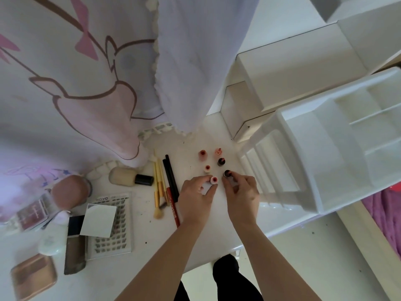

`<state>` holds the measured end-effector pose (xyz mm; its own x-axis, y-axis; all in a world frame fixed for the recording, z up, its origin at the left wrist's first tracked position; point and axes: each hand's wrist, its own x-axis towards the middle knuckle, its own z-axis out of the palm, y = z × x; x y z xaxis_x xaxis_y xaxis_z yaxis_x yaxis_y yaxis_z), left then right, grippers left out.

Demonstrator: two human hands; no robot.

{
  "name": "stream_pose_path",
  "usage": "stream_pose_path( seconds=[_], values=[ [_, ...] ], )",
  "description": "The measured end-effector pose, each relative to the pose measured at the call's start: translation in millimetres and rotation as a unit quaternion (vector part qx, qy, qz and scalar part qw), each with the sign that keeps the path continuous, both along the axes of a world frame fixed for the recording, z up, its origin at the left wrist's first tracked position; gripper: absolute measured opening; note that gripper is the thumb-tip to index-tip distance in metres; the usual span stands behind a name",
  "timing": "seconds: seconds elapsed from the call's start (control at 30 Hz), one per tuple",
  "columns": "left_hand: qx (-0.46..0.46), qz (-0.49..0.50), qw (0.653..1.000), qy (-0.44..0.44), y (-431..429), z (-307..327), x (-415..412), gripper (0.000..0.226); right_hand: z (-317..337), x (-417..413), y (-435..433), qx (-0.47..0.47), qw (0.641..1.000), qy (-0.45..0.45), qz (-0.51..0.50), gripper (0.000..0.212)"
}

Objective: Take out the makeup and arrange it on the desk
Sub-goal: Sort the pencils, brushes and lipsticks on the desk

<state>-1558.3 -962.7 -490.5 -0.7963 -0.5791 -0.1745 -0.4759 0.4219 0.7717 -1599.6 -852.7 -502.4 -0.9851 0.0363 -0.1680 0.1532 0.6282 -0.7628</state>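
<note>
Round red-topped tube (213, 180) pinched in left hand (196, 194); dark-topped tube (227, 173) in right hand (243, 192).

Plainly a bedroom at home. Pink cartoon curtain (65, 83) behind a white surface (147, 216), with makeup brushes (159, 181) and plastic organiser (325, 148) on it.

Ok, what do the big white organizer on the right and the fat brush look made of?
White organizer: likely moulded plastic, semi-gloss, judging by thin dividers and rounded edges. Fat brush: pale, fluffy, matte bristles, fibre type unclear; short black handle shines, so glossy plastic or lacquer.
</note>
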Motion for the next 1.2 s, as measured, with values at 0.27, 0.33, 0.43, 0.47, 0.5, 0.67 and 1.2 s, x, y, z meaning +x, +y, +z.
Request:
stream_pose_path(
  seconds=[0.27,0.33,0.43,0.47,0.5,0.67,1.2],
  values=[
    [0.0,-0.048,0.999,-0.012,-4.8,3.6,3.1,0.034,3.2,-2.1,8.9,0.015,0.999,-0.012,0.032,0.038],
    [0.001,-0.058,0.998,-0.028,-7.6,10.0,7.9,0.039,7.8,1.6,11.4,0.005,0.999,-0.036,0.027,0.043],
    [0.016,-0.061,0.996,-0.061,-11.3,24.7,20.8,0.04,17.7,7.8,14.0,-0.007,0.995,-0.095,0.021,0.048],
    [0.018,-0.062,0.996,-0.066,-12.4,30.5,27.4,0.039,22.1,10.2,15.5,-0.004,0.993,-0.117,0.022,0.049],
    [0.016,-0.064,0.995,-0.07,-13.5,36.4,34.9,0.038,27.4,13.3,17.5,-0.001,0.99,-0.138,0.026,0.051],
    [-0.025,-0.072,0.995,-0.066,-22.7,68.6,75.4,0.025,63.4,38.7,27.9,-0.018,0.986,-0.161,0.05,0.056],
    [-0.141,0.111,0.984,0.015,-138.7,154.1,169.7,0.018,148.5,55.8,-76.3,-0.085,0.975,-0.053,0.196,0.047]
  ],
)
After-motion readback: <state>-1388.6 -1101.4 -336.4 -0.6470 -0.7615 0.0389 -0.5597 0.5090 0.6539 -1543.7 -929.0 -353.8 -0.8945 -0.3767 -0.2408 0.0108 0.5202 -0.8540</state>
